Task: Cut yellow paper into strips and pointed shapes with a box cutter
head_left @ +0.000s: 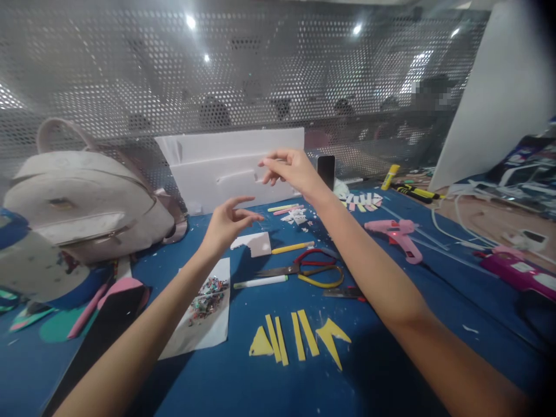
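Note:
My left hand (230, 225) is raised over the table, thumb and fingers apart, with nothing seen in it. A cut white piece (259, 244) lies beneath it, touching a yellow pencil-like stick (293, 248). Farther forward and higher is my right hand (292, 172), its fingers loosely bent and spread, with nothing visible between them. Behind it stand white foam sheets (195, 185), one showing a cut-like line. Scissors with red and yellow handles (319, 272) lie below the hands, beside a white marker (260, 282). Yellow strips and scraps (299, 336) are nearest me.
A pink glue gun (395, 234) lies right, its cable trailing toward me. At left are a pale backpack (82, 202) and paper with colourful shavings (221, 330). A phone (325, 171), glue stick (390, 176) and white scraps (295, 216) sit farther back, before a perforated partition (260, 69).

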The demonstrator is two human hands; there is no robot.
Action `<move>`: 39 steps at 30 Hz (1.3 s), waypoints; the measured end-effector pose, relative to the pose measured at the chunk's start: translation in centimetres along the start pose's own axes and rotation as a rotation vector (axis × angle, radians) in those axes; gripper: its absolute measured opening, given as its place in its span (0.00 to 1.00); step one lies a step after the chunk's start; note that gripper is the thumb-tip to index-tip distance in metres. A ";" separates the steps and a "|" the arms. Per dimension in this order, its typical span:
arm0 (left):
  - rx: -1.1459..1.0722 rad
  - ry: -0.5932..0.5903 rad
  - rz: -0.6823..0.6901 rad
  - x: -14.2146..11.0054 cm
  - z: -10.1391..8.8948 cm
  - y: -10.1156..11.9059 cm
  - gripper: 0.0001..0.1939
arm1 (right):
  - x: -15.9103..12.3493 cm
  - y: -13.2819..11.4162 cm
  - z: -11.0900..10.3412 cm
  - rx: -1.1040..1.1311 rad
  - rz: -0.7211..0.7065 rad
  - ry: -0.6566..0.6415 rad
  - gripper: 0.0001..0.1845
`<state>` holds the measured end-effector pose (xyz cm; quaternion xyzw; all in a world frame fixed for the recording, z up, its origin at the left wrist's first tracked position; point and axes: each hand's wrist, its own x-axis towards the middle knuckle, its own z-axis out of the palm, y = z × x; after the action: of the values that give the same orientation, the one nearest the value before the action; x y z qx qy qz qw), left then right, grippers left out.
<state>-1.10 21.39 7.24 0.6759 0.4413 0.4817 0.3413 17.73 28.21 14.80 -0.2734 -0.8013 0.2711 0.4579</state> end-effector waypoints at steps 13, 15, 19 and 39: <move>0.001 0.129 0.007 0.2 -2.2 1.0 0.16 | -1.5 -2.4 1.4 -0.081 -0.026 -0.407 0.22; -0.002 0.143 0.004 0.3 -2.3 0.9 0.16 | -1.6 -1.8 1.8 -0.043 0.060 -0.466 0.25; -0.006 0.168 0.008 0.3 -2.5 0.8 0.16 | -1.5 -0.8 2.3 0.001 0.148 -0.444 0.19; -0.080 0.055 -0.090 0.5 -3.6 0.5 0.15 | -0.6 2.0 3.5 0.546 0.243 -0.373 0.15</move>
<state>-4.30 21.79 8.89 0.6277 0.4609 0.5013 0.3772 15.28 28.56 11.60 -0.1799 -0.7307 0.5734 0.3241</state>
